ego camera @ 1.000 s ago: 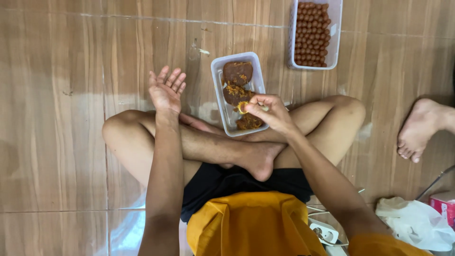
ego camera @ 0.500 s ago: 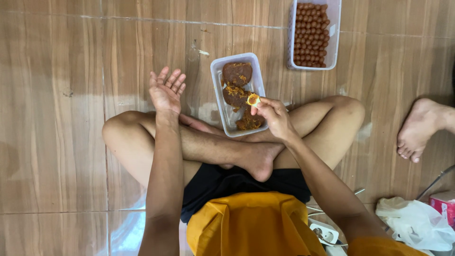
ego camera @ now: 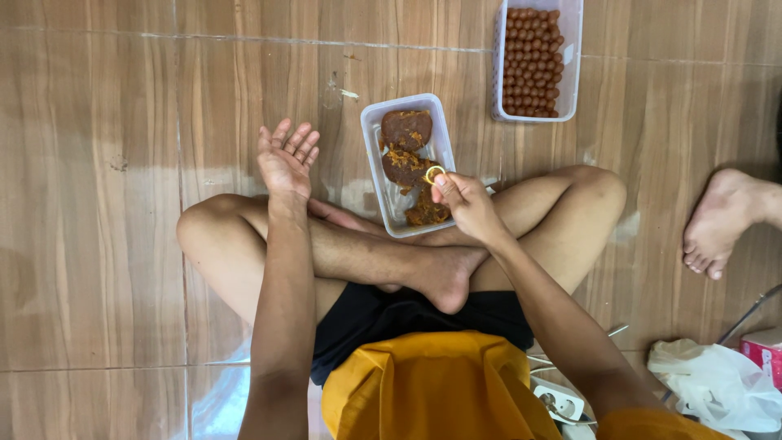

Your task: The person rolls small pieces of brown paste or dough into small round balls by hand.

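I sit cross-legged on a wooden-look tiled floor. My left hand [ego camera: 287, 157] rests on my knee, palm up, fingers spread, holding nothing. My right hand [ego camera: 466, 202] pinches a small round yellow-rimmed scoop [ego camera: 434, 173] over a clear plastic tray [ego camera: 373, 134] that lies just beyond my shins. Inside the tray are brown dough lumps [ego camera: 406, 129] with orange crumbs on them. The scoop hovers above the middle lump.
A second clear tray [ego camera: 574, 57] packed with several small brown balls stands at the far right. Another person's bare foot [ego camera: 721, 220] rests on the floor at right. A white plastic bag [ego camera: 717, 387], a pink box [ego camera: 764, 352] and a power strip [ego camera: 558, 402] lie at the near right.
My right hand has lifted from low in the tray and brought the small scoop up over the middle dough lump. The left hand has stayed palm up.
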